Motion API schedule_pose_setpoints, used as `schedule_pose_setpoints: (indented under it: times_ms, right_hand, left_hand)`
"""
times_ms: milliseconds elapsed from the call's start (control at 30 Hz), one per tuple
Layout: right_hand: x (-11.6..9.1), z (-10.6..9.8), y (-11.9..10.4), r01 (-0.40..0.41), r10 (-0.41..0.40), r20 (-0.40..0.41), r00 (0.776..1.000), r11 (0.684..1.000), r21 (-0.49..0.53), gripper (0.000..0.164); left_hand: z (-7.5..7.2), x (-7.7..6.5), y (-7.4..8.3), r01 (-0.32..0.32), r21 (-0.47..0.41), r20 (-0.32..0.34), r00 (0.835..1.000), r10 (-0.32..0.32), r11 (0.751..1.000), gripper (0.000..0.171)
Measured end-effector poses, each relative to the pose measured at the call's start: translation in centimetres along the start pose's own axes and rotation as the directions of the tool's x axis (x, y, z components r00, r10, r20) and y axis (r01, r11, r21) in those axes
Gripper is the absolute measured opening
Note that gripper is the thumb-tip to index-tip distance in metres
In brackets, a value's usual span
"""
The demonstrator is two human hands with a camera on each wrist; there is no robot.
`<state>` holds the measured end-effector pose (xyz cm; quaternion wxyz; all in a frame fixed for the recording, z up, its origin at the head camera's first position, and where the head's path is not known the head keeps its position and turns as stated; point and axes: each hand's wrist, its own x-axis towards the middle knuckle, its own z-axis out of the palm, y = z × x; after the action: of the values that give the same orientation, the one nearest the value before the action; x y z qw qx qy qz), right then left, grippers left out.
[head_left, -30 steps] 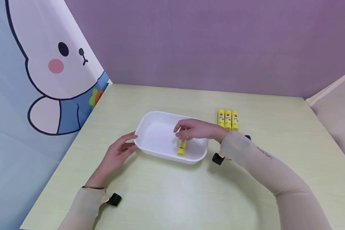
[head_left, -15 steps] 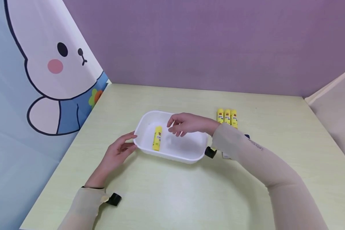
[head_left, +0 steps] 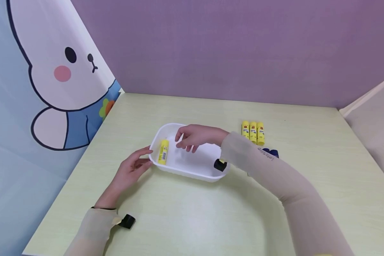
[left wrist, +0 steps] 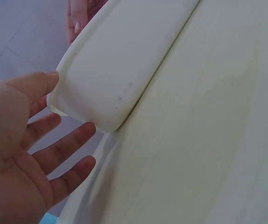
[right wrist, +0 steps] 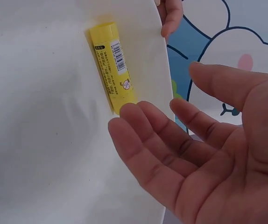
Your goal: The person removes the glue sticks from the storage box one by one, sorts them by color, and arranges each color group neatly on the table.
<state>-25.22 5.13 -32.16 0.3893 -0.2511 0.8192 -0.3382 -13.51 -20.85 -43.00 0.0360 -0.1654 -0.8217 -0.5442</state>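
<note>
A white plastic tray (head_left: 192,170) sits on the table. One yellow glue stick (head_left: 163,152) lies inside it against the left end, its barcode label showing in the right wrist view. My left hand (head_left: 131,170) touches the rim at the tray's left end, fingers fairly straight; in the left wrist view its thumb (left wrist: 38,84) meets the rim. Over the tray hovers my right hand (head_left: 195,137), fingers loosely bent and holding nothing, just right of the glue stick. In the right wrist view its fingertips (right wrist: 124,133) overlap the glue stick's lower end.
Three more yellow glue sticks (head_left: 252,132) stand in a row behind and right of the tray. Nearer, dark blue caps (head_left: 272,152) show partly behind the right sleeve (head_left: 259,160). A purple wall (head_left: 230,53) borders the table's back, and a rabbit-print cloth (head_left: 60,106) hangs at left.
The glue stick in the tray has shifted from right of the middle to the left end. My right hand has moved left over the tray; my left hand has stayed at the rim.
</note>
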Motion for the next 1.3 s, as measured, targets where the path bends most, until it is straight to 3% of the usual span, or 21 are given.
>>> schedule_pose_setpoints:
  times_ms: [200,400,867,1300]
  right_hand:
    - [1.8,0.3,0.2,-0.031,0.031,0.009,0.999,0.999,0.003,0.029]
    - [3.4,0.6,0.6,-0.075,0.074,0.015,0.997,0.993,0.094,0.029]
    - [6.5,2.2,1.0,-0.148,0.14,0.05,0.989,0.959,0.241,0.033]
    - [8.0,3.6,0.9,-0.158,0.168,-0.044,0.985,0.971,0.179,0.036]
  left_hand:
    - [0.0,0.0,0.0,-0.002,-0.008,0.002,1.0,0.002,1.0,0.04]
    - [0.0,0.0,0.1,-0.024,-0.014,0.006,1.0,0.024,1.0,0.039]
    - [0.0,0.1,0.2,-0.002,-0.021,0.012,1.0,0.002,1.0,0.04]
    - [-0.1,0.1,0.0,-0.038,-0.026,0.01,0.999,0.038,0.999,0.04]
